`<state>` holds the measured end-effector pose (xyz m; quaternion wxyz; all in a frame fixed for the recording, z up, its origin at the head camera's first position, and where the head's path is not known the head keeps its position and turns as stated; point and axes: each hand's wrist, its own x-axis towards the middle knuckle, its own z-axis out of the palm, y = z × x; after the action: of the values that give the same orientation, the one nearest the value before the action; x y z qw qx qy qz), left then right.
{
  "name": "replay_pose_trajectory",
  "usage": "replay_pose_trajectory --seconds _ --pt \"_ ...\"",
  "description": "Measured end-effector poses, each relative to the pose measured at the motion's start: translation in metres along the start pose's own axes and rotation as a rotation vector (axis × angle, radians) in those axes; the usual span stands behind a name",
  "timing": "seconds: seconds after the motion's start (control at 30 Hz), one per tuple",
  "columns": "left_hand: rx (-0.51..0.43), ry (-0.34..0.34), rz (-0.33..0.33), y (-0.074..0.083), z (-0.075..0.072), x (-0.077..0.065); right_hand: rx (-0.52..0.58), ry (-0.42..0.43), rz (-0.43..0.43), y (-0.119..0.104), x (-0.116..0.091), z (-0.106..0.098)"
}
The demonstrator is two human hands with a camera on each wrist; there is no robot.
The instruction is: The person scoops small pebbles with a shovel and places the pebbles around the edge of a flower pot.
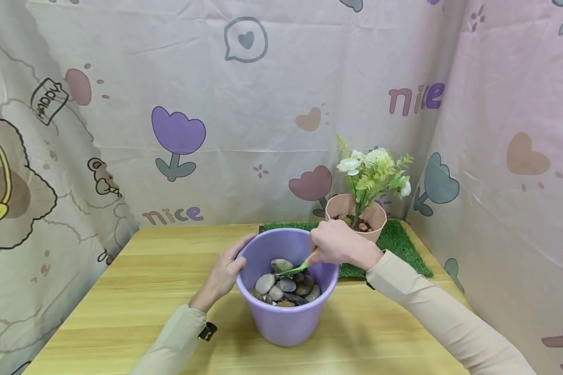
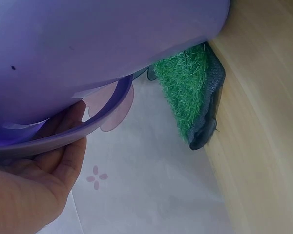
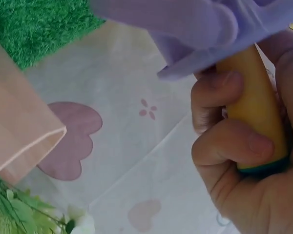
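A purple bucket point(image 1: 286, 325) stands on the wooden table with several smooth stones point(image 1: 288, 284) inside. My left hand point(image 1: 222, 273) holds it at the left of its rim. In the left wrist view, the fingers point(image 2: 71, 158) curl round a purple band on the bucket's side. Over the bucket's right rim, my right hand point(image 1: 340, 242) grips a small garden tool by its yellow handle point(image 3: 256, 109). The tool's green head point(image 1: 296, 270) slants down among the stones, its tip partly hidden. Fingers wrap fully round the handle in the right wrist view.
Behind the right hand, a pale pink pot point(image 1: 372, 236) with white artificial flowers point(image 1: 375, 169) stands on a green turf mat point(image 1: 403, 250). Printed cloth point(image 1: 262, 114) hangs behind and beside the wooden table point(image 1: 155, 276).
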<state>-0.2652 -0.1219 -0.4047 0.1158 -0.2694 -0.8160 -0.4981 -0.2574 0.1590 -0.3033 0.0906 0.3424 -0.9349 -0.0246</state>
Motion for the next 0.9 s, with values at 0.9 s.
replay_pose_trajectory --seconds 0.9 --pt "0.012 0.009 0.009 -0.001 0.0 0.001 -0.01 0.147 0.002 -0.009 -0.003 0.021"
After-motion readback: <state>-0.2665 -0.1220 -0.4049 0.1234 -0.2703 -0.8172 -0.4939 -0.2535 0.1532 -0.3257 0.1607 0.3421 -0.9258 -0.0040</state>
